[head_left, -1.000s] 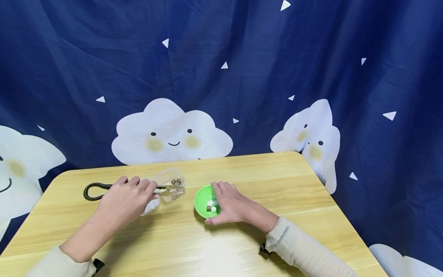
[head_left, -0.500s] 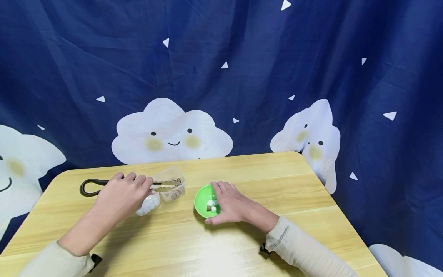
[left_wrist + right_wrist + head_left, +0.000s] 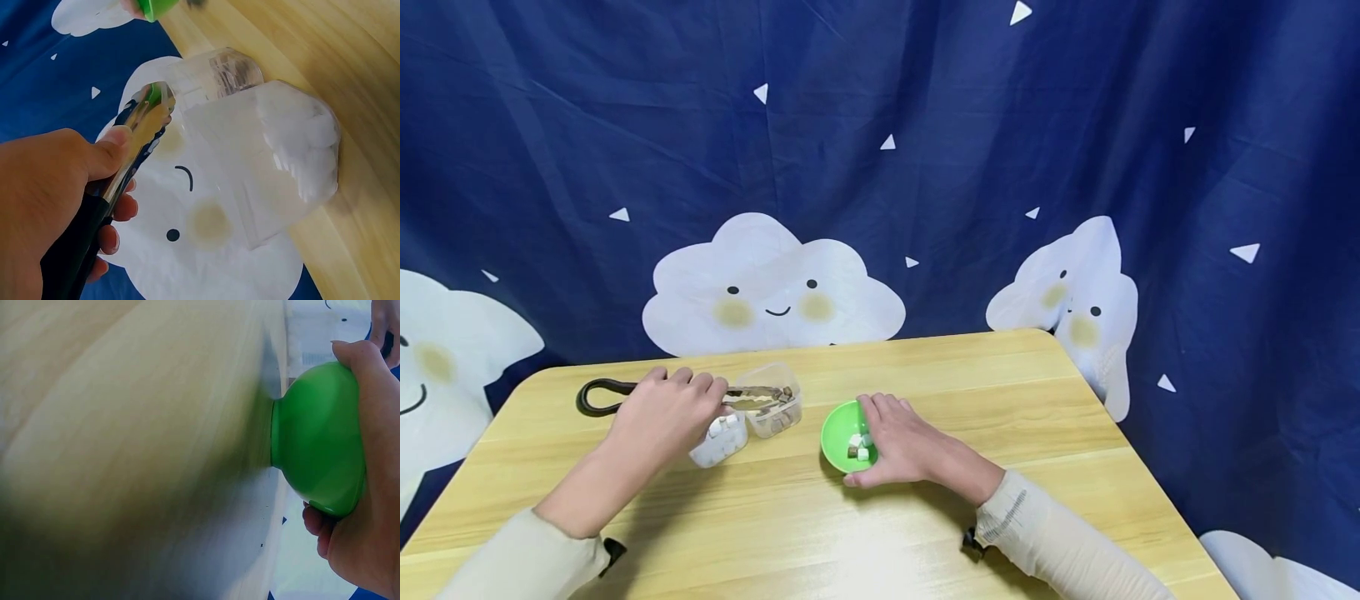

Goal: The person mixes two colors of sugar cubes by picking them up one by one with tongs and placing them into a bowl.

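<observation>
My left hand (image 3: pixel 666 421) grips a pair of tongs (image 3: pixel 142 128) with black handles and scalloped metal tips. The tips reach over a clear plastic box (image 3: pixel 769 374) that holds several brown cubes. Partly behind that hand is a second clear box (image 3: pixel 718 456) with several white cubes in it. Between the tong tips I cannot tell whether a cube is caught. On the right, my right hand (image 3: pixel 910 450) holds a small green bowl (image 3: pixel 319 437) by its rim, thumb at the near side and fingers at the far side. White cubes and a brown one lie inside the bowl.
The light wooden table (image 3: pixel 1000 392) has rounded far corners. Behind its far edge hangs a dark blue curtain (image 3: pixel 955 167) with white clouds and small triangles.
My left hand has drawn slightly back and up to the left with the tongs, whose tips have come further into view, showing more of the white cubes' box. My right hand and the bowl stay put.
</observation>
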{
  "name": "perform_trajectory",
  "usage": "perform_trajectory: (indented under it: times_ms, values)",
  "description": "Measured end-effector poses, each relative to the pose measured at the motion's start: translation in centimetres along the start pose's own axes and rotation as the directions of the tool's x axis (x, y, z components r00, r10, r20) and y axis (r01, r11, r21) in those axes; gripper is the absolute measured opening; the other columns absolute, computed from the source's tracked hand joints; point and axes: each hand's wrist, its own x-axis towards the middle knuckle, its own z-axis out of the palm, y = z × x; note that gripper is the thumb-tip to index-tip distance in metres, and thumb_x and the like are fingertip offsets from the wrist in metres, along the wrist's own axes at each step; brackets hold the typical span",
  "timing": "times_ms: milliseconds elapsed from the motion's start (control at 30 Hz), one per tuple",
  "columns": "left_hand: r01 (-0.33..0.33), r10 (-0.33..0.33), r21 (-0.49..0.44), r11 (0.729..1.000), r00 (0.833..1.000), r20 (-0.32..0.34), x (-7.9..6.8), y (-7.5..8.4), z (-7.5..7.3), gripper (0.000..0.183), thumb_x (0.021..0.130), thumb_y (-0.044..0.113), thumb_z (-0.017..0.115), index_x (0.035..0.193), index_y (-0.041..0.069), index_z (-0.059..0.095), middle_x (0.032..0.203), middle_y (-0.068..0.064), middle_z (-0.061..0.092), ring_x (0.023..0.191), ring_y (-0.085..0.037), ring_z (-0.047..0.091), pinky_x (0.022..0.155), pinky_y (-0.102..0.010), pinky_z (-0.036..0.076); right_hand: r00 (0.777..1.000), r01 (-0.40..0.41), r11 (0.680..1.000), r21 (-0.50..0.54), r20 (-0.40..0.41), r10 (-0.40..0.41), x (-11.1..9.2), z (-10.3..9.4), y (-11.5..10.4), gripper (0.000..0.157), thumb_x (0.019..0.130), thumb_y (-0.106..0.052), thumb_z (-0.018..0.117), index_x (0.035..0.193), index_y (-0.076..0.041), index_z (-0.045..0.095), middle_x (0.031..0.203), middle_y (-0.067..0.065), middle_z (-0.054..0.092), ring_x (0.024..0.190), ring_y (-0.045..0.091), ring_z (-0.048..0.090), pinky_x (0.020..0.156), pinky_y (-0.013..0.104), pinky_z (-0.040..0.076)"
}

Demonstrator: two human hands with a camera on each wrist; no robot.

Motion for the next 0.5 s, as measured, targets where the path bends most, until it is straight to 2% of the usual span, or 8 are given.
perform_trajectory:
  times_ms: [100, 167, 333, 500]
  values:
    - [-0.005, 0.005, 0.002, 1.0, 1.0, 0.017, 0.1, -0.1, 0.1, 0.032, 0.091, 0.031, 0.066, 0.077, 0.003, 0.058, 0.062, -0.006, 0.059, 0.052, -0.026, 0.052, 0.047, -0.037, 0.037, 1.0, 0.0, 1.0, 0.001, -0.001, 0.0, 0.0, 0.0, -0.1, 0.109, 0.07, -0.085, 0.066, 0.146, -0.011, 0.036, 0.112, -0.001, 0.05, 0.1, 0.012, 0.045, 0.087, 0.027, 0.041]
    - [-0.006, 0.005, 0.005, 1.0, 1.0, 0.019, 0.2, -0.1, 0.1, 0.034, 0.081, 0.03, 0.078, 0.076, 0.003, 0.058, 0.062, -0.006, 0.059, 0.052, -0.026, 0.052, 0.047, -0.037, 0.037, 1.0, 0.0, 1.0, 0.004, -0.002, 0.0, 0.0, 0.0, -0.1, 0.109, 0.07, -0.084, 0.066, 0.146, -0.011, 0.036, 0.112, -0.001, 0.05, 0.101, 0.013, 0.045, 0.088, 0.027, 0.042]
    - [-0.006, 0.006, 0.026, 1.0, 1.0, 0.012, 0.5, -0.4, 0.4, 0.041, 0.076, 0.029, 0.086, 0.069, 0.004, 0.054, 0.057, -0.005, 0.054, 0.048, -0.025, 0.047, 0.045, -0.037, 0.038, 1.0, -0.001, 1.0, 0.009, -0.005, 0.001, -0.1, 0.0, -0.1, 0.109, 0.07, -0.084, 0.067, 0.145, -0.011, 0.037, 0.112, -0.001, 0.05, 0.1, 0.013, 0.045, 0.087, 0.027, 0.041]
    - [0.001, -0.004, 0.043, 0.999, 0.998, 0.067, 1.1, -0.5, 0.7, 0.044, 0.074, 0.03, 0.091, 0.067, 0.005, 0.055, 0.058, -0.005, 0.056, 0.049, -0.025, 0.049, 0.047, -0.039, 0.042, 1.0, 0.0, 1.0, 0.005, -0.003, 0.0, 0.0, 0.0, 0.0, 0.108, 0.07, -0.085, 0.066, 0.145, -0.012, 0.036, 0.111, -0.002, 0.049, 0.1, 0.012, 0.044, 0.087, 0.027, 0.04]
